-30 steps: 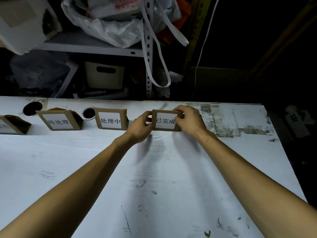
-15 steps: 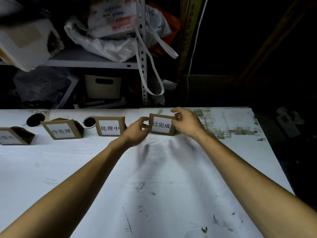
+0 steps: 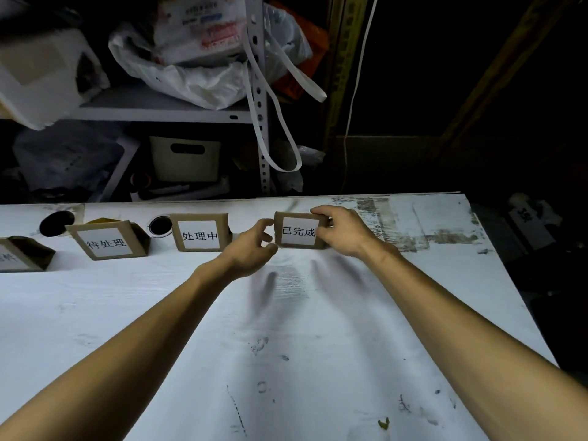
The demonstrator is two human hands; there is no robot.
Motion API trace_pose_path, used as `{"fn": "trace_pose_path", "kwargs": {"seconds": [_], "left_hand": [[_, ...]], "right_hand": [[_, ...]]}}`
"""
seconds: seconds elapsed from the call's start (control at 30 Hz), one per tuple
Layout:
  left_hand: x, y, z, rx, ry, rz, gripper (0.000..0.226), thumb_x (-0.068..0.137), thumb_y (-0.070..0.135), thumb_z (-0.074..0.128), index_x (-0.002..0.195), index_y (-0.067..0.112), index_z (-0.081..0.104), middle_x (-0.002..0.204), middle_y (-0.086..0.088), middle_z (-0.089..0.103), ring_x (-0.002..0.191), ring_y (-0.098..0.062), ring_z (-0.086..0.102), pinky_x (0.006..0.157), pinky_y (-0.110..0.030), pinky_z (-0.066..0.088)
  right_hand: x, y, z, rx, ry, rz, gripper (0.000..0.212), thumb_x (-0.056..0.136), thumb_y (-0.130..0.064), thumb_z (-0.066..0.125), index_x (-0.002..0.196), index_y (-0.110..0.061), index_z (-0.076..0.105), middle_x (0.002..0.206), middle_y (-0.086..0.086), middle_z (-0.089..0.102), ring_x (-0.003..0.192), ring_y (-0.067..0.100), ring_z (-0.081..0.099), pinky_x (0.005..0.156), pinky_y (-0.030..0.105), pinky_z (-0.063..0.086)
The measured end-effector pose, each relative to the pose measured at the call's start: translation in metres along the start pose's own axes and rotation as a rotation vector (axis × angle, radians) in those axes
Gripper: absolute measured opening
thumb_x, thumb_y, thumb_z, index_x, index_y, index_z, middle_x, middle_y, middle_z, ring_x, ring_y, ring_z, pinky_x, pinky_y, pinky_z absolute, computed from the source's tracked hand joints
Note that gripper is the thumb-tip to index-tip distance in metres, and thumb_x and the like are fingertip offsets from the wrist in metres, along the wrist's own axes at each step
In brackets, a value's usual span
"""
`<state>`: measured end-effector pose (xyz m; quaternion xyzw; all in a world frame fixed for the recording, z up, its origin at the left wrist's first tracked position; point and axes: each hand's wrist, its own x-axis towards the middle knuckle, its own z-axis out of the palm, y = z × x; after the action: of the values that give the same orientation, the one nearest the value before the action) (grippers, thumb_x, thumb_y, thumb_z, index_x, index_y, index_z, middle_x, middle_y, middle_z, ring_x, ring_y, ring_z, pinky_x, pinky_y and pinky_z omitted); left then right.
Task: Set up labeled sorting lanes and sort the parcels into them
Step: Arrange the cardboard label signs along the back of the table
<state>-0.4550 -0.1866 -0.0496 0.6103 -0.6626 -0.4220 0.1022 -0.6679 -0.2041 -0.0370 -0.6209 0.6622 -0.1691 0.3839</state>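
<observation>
Two forearms stretch over the scuffed white counter (image 3: 286,345). Near its far edge the left hand (image 3: 251,249) pinches the left edge of the cardboard 已完成 sign (image 3: 299,232) and the right hand (image 3: 343,232) wraps its right edge, both grips closed on it. Leftward in a row stand the 处理中 sign (image 3: 199,232), the 待处理 sign (image 3: 108,240) and an unreadable cut-off sign (image 3: 19,257). Behind, a shelf (image 3: 159,113) holds a white bag (image 3: 197,81).

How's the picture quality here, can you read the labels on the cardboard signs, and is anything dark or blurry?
Head view: the white table is well lit, the shelf behind murky. Head view: the 处理中 sign and 已完成 sign read sharply; the leftmost sign is cropped and smeared. Head view: streaky shadows fall beneath the left hand and right hand.
</observation>
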Motion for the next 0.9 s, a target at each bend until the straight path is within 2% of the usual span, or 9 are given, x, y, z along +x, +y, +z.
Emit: {"fn": "trace_pose_path", "kwargs": {"seconds": [0.23, 0.27, 0.33, 0.37, 0.47, 0.5, 0.63, 0.73, 0.9], "left_hand": [[0.001, 0.008, -0.016, -0.023, -0.010, -0.011, 0.052, 0.099, 0.021, 0.050, 0.148, 0.019, 0.032, 0.132, -0.007, 0.060, 0.107, -0.025, 0.061, 0.096, -0.040, 0.050], [-0.001, 0.011, -0.019, -0.028, -0.005, -0.006, 0.051, 0.099, 0.021, 0.049, 0.147, 0.018, 0.034, 0.130, -0.006, 0.060, 0.106, -0.024, 0.061, 0.096, -0.039, 0.049], [-0.004, 0.015, -0.027, -0.031, 0.002, 0.004, 0.049, 0.099, 0.021, 0.050, 0.146, 0.018, 0.037, 0.129, -0.006, 0.060, 0.104, -0.023, 0.061, 0.094, -0.037, 0.049], [-0.006, 0.017, -0.032, -0.032, 0.003, 0.010, 0.047, 0.099, 0.022, 0.050, 0.144, 0.018, 0.040, 0.128, -0.006, 0.060, 0.105, -0.024, 0.061, 0.094, -0.037, 0.049], [-0.012, 0.022, -0.052, -0.034, 0.015, 0.029, 0.038, 0.098, 0.021, 0.051, 0.136, 0.020, 0.051, 0.126, -0.005, 0.061, 0.108, -0.025, 0.061, 0.092, -0.037, 0.050], [-0.016, 0.023, -0.060, -0.049, 0.022, 0.035, 0.035, 0.098, 0.019, 0.051, 0.133, 0.020, 0.053, 0.125, -0.006, 0.061, 0.106, -0.025, 0.062, 0.092, -0.037, 0.050], [-0.042, 0.016, -0.092, -0.117, 0.075, 0.041, 0.029, 0.098, 0.013, 0.051, 0.126, 0.014, 0.060, 0.114, -0.011, 0.065, 0.099, -0.025, 0.067, 0.088, -0.035, 0.052], [-0.069, -0.008, -0.124, -0.144, 0.117, 0.023, 0.027, 0.100, 0.013, 0.050, 0.124, 0.014, 0.061, 0.112, -0.010, 0.068, 0.091, -0.021, 0.068, 0.082, -0.035, 0.055], [-0.116, -0.073, -0.182, -0.142, 0.241, -0.006, 0.026, 0.099, 0.011, 0.050, 0.122, 0.012, 0.063, 0.116, -0.007, 0.067, 0.096, -0.017, 0.064, 0.069, -0.016, 0.048]], "right_hand": [[-0.007, -0.010, -0.009, -0.073, -0.056, -0.017, 0.058, 0.096, -0.017, 0.059, 0.151, -0.022, 0.042, 0.148, 0.004, 0.051, 0.132, 0.020, 0.050, 0.095, 0.019, 0.038], [-0.008, -0.012, -0.012, -0.076, -0.052, -0.022, 0.057, 0.097, -0.019, 0.059, 0.151, -0.023, 0.042, 0.150, 0.003, 0.049, 0.132, 0.020, 0.049, 0.092, 0.017, 0.039], [-0.012, -0.021, -0.021, -0.073, -0.056, -0.030, 0.055, 0.097, -0.020, 0.060, 0.150, -0.023, 0.044, 0.149, 0.003, 0.049, 0.130, 0.020, 0.051, 0.074, 0.008, 0.042], [-0.014, -0.028, -0.024, -0.078, -0.064, -0.035, 0.054, 0.097, -0.021, 0.061, 0.149, -0.024, 0.045, 0.148, 0.004, 0.049, 0.130, 0.020, 0.052, 0.069, 0.009, 0.043], [-0.015, -0.053, -0.031, -0.148, -0.082, -0.080, 0.046, 0.097, -0.027, 0.061, 0.142, -0.025, 0.053, 0.149, 0.004, 0.049, 0.135, 0.022, 0.048, 0.095, 0.025, 0.042], [-0.015, -0.064, -0.031, -0.150, -0.094, -0.100, 0.044, 0.097, -0.028, 0.061, 0.141, -0.024, 0.055, 0.147, 0.004, 0.051, 0.134, 0.021, 0.049, 0.098, 0.028, 0.039], [-0.014, -0.116, -0.017, -0.110, -0.196, -0.177, 0.035, 0.098, -0.033, 0.060, 0.129, -0.020, 0.064, 0.130, 0.000, 0.064, 0.121, 0.016, 0.058, 0.092, 0.025, 0.043], [-0.015, -0.163, 0.015, -0.072, -0.301, -0.231, 0.019, 0.099, -0.034, 0.057, 0.112, -0.025, 0.068, 0.107, -0.002, 0.068, 0.097, 0.017, 0.064, 0.081, 0.031, 0.051], [-0.015, -0.242, 0.082, -0.058, -0.365, -0.317, 0.017, 0.096, -0.034, 0.060, 0.102, -0.023, 0.072, 0.093, 0.004, 0.070, 0.079, 0.016, 0.060, 0.073, 0.036, 0.053]]}}
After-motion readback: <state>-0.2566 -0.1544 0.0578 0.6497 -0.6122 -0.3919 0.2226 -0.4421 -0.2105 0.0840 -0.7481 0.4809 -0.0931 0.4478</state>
